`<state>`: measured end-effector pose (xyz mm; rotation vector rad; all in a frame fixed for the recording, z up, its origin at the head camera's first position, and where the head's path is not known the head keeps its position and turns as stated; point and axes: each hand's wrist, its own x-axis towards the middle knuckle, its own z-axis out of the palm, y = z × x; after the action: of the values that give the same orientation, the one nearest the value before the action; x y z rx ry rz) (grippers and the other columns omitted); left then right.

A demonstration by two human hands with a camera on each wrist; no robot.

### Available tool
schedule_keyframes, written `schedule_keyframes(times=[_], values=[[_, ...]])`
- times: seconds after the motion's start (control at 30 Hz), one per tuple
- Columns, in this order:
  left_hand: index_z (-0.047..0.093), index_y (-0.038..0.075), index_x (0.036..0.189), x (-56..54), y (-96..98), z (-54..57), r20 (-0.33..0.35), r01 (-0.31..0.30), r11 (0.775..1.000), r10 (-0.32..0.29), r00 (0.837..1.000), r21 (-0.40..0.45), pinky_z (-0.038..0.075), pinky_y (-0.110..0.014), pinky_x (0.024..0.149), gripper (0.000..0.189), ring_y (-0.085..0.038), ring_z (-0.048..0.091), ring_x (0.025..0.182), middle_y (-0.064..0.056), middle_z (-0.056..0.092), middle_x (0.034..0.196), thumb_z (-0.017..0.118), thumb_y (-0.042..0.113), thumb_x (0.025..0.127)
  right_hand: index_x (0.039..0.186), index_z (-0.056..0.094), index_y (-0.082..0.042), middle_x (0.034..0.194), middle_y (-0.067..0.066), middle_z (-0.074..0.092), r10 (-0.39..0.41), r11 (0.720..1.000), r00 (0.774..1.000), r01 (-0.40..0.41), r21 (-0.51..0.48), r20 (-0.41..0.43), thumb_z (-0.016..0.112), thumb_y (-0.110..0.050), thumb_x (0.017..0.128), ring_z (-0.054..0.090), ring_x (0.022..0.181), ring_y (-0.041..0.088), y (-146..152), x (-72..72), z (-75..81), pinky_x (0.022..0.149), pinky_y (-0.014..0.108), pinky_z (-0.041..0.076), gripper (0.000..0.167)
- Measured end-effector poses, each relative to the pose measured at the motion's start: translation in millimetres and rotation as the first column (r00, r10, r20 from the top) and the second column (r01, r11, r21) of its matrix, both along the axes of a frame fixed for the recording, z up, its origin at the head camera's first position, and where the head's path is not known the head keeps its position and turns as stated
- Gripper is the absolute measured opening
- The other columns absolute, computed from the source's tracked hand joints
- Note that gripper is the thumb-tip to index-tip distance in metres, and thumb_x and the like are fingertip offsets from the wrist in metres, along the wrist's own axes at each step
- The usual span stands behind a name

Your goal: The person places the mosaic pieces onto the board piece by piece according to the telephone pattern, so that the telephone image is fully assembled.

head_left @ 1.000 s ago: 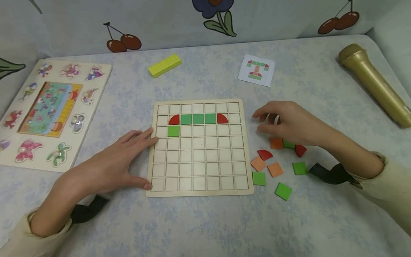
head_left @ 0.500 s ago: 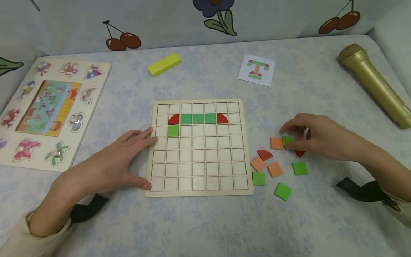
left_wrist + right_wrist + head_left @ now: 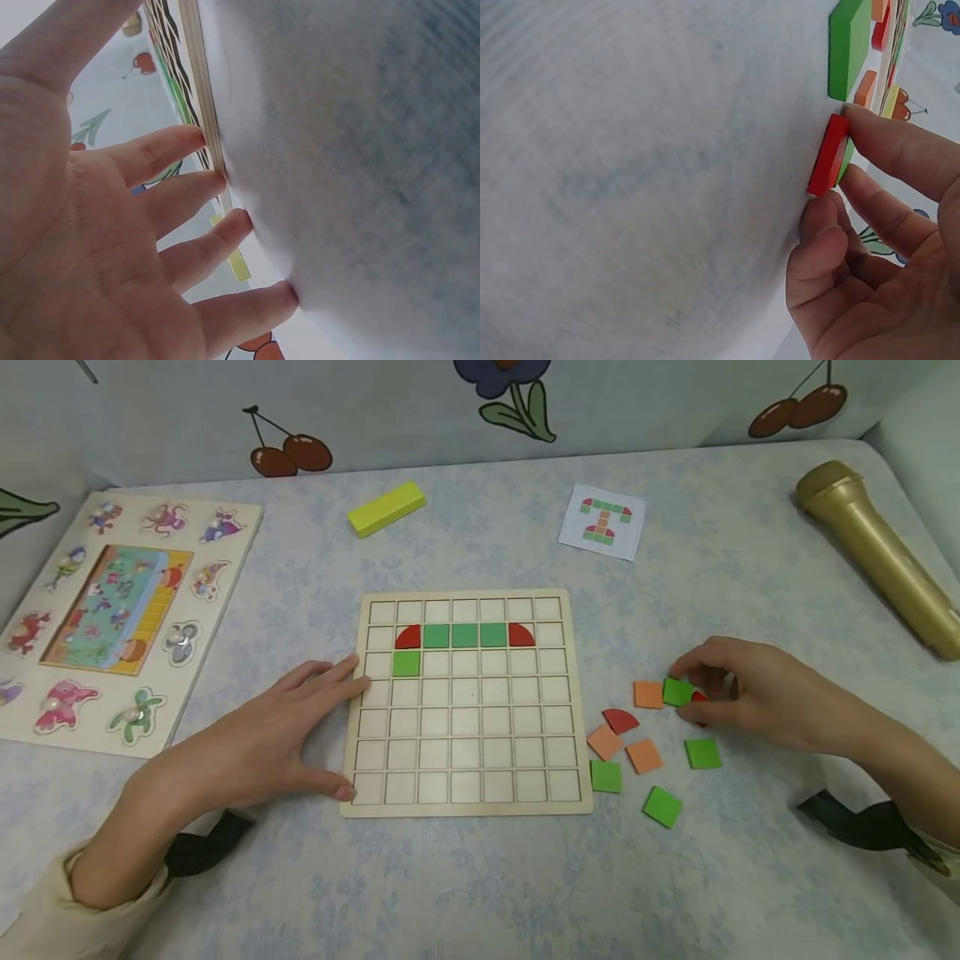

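Observation:
In the head view my left hand (image 3: pixel 273 747) lies along the left edge of the wooden grid board (image 3: pixel 465 810). Its fingers are spread, and the fingertips and thumb touch the board's rim. On the board sits a row of green squares (image 3: pixel 464 636) between two red quarter-round tiles (image 3: pixel 408 637), with a light green square (image 3: pixel 407 664) beneath the left one. To the right, my right hand (image 3: pixel 765 693) pinches a green square tile (image 3: pixel 677 692) at its near and far edges. A red tile (image 3: pixel 829 156) lies against that square, partly hidden by the fingers.
Loose orange (image 3: pixel 643 756), red (image 3: pixel 620 721) and green tiles (image 3: pixel 662 807) lie right of the board. Farther back are a yellow block (image 3: pixel 386 510), a pattern card (image 3: pixel 602 522) and a gold microphone (image 3: pixel 873 556). A picture puzzle board (image 3: pixel 217 668) lies at left.
My right hand has moved right and nearer, from beside the board to the loose tiles, and its fingers have closed about a green square. The left hand stays at the board's edge.

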<state>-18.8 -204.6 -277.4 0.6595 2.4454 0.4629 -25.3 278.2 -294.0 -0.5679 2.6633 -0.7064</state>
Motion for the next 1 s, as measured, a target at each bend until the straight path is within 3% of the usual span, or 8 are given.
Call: schedule_keyframes(times=[0.17,0.47,0.73,1.0], values=[[0.031,0.017,0.156,0.4,-0.9,-0.7,0.001,-0.002,1.000,0.002,1.000,0.010,0.032,-0.058,0.105,0.110,-0.030,0.014,0.146,-0.005,0.013,0.164,0.081,0.061,0.069,0.105,0.070,-0.008,0.083,-0.006,0.056,-0.016,1.000,1.000,0.016,0.003,-0.017,0.087,-0.010,0.074,0.051,0.073,0.008,-2,1.0,-0.1,0.061,0.022,0.045,0.035],[0.030,0.018,0.156,0.7,-0.7,-0.5,0.009,-0.009,1.000,0.009,1.000,0.008,0.032,-0.056,0.105,0.110,-0.029,0.014,0.146,-0.005,0.012,0.164,0.083,0.059,0.069,0.100,0.073,-0.012,0.080,-0.011,0.058,0.030,0.999,0.989,-0.023,0.048,-0.144,0.087,-0.011,0.075,0.052,0.072,0.003,-3,0.3,2.4,0.061,0.019,0.044,0.028],[0.030,0.018,0.156,0.5,-0.1,-0.1,0.012,-0.010,1.000,0.010,1.000,0.001,0.033,-0.056,0.105,0.110,-0.029,0.013,0.147,-0.005,0.012,0.164,0.083,0.059,0.069,0.105,0.073,-0.010,0.084,-0.009,0.059,-0.046,0.999,0.993,0.046,-0.003,-0.110,0.085,-0.007,0.076,0.053,0.069,0.006,-18,-0.2,6.1,0.058,0.021,0.044,0.031],[0.031,0.017,0.156,0.9,-0.6,0.2,0.013,-0.011,1.000,0.011,1.000,0.011,0.031,-0.057,0.105,0.109,-0.030,0.013,0.146,-0.004,0.011,0.164,0.083,0.058,0.069,0.108,0.073,-0.006,0.090,-0.005,0.061,-0.004,0.998,0.988,-0.005,-0.058,-0.156,0.084,-0.009,0.078,0.052,0.073,0.010,-45,-8.9,11.0,0.058,0.021,0.043,0.032]])
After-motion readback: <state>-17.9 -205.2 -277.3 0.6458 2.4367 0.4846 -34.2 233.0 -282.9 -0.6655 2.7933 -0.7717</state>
